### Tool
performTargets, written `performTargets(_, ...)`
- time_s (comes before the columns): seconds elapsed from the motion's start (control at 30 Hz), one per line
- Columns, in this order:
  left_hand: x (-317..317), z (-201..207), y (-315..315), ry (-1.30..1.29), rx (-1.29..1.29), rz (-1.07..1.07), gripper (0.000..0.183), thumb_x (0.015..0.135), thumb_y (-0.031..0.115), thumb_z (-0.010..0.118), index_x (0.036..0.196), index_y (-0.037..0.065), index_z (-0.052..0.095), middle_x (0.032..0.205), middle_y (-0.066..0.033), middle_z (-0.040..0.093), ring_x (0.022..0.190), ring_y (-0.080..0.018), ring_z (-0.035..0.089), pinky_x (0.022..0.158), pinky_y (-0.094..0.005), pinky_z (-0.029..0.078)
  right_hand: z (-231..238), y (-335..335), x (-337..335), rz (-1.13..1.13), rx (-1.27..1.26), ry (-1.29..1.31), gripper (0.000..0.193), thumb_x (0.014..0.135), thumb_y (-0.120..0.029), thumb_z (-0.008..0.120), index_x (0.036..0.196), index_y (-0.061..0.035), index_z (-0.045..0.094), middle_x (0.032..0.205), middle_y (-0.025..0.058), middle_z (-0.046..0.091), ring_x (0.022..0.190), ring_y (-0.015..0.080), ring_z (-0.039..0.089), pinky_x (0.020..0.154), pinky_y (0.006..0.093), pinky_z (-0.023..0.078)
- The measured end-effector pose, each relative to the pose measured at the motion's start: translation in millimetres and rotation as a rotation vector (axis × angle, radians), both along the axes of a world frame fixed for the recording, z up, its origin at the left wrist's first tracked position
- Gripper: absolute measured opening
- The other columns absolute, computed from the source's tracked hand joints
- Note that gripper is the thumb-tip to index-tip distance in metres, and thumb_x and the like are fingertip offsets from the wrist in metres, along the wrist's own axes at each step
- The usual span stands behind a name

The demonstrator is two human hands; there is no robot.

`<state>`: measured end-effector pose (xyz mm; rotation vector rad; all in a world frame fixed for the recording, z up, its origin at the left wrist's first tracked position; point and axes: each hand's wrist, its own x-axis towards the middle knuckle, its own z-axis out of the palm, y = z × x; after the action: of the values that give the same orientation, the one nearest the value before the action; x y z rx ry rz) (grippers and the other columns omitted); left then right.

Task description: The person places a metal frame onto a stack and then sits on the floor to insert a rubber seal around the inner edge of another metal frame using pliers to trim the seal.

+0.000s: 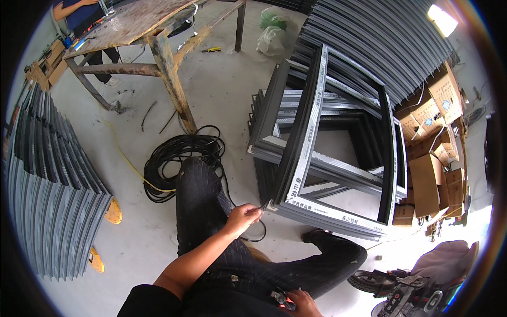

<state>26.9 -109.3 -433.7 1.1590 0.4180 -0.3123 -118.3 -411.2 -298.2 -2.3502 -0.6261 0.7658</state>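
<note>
My left hand (245, 219) is closed in a pinch at the near left corner of the top window frame (300, 182). Whatever its fingertips hold is too small to make out. That grey metal frame, with printed white protective film, lies on a stack of similar frames (266, 129). Low in the view, by my lap, my right hand (304, 304) is closed around a small dark object with a red part (285, 301). Its kind is unclear, and the picture's lower edge cuts off part of the hand.
A coiled black hose (158, 153) lies left of my knee, below a rusty-legged table (132, 26). Grey profiles (58, 206) stand at left, more (369, 37) at far right. Cardboard boxes (426, 177) and a wheeled vehicle (417, 290) are right. Another person (79, 16) stands behind the table.
</note>
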Motion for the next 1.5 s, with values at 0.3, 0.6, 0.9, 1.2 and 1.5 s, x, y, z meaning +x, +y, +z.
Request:
performTargets(0.3, 1, 21, -3, 0.145, -0.222, 0.05, 0.016, 0.091, 0.013, 0.06, 0.096, -0.002, 0.063, 0.08, -0.0039, 0.062, 0.07, -0.0112, 0.058, 0.061, -0.0241, 0.049, 27, -6, 31, -0.017, 0.015, 0.246, 0.037, 0.074, -0.031, 0.074, 0.094, -0.0022, 0.062, 0.082, 0.0183, 0.06, 0.08, 0.0366, 0.058, 0.07, 0.0449, 0.046)
performTargets(0.6, -3, 22, 0, 0.278, -0.309, 0.058, 0.012, 0.088, 0.015, 0.065, 0.091, 0.004, 0.063, 0.08, -0.0043, 0.062, 0.076, -0.0164, 0.062, 0.075, -0.0313, 0.055, 8, -8, 85, -0.08, -0.051, 0.111, 0.033, 0.075, -0.029, 0.073, 0.093, -0.0037, 0.066, 0.082, 0.0139, 0.065, 0.076, 0.0308, 0.064, 0.068, 0.0362, 0.051)
performTargets(0.9, -1, 15, -29, 0.242, -0.385, 0.172, 0.008, 0.088, 0.013, 0.065, 0.09, 0.005, 0.062, 0.087, -0.0038, 0.062, 0.083, -0.016, 0.061, 0.08, -0.0325, 0.054, -149, 100, 140, -0.28, 0.682, 0.47, 0.04, 0.083, -0.013, 0.07, 0.114, 0.0025, 0.051, 0.087, 0.0099, 0.065, 0.083, 0.0185, 0.064, 0.074, 0.0285, 0.05)
performTargets(1.2, 32, 14, 11, 0.008, 0.27, 0.11, 0.028, 0.09, 0.028, 0.063, 0.101, 0.003, 0.059, 0.088, -0.0017, 0.063, 0.076, -0.009, 0.059, 0.066, -0.0234, 0.048, -154, 97, 131, -0.524, 0.82, 0.692, 0.018, 0.092, -0.004, 0.056, 0.106, -0.001, 0.046, 0.078, 0.0106, 0.061, 0.068, 0.0161, 0.059, 0.063, 0.0291, 0.05)
performTargets(1.5, 70, 11, -7, -0.009, 0.332, -0.091, 0.022, 0.09, 0.019, 0.061, 0.091, -0.002, 0.065, 0.072, -0.002, 0.062, 0.062, -0.0095, 0.051, 0.056, -0.0254, 0.041, -131, 99, 156, -0.321, 1.001, 1.568, 0.021, 0.093, -0.012, 0.056, 0.11, -0.0004, 0.056, 0.075, 0.0038, 0.049, 0.064, 0.0126, 0.039, 0.062, 0.028, 0.036)
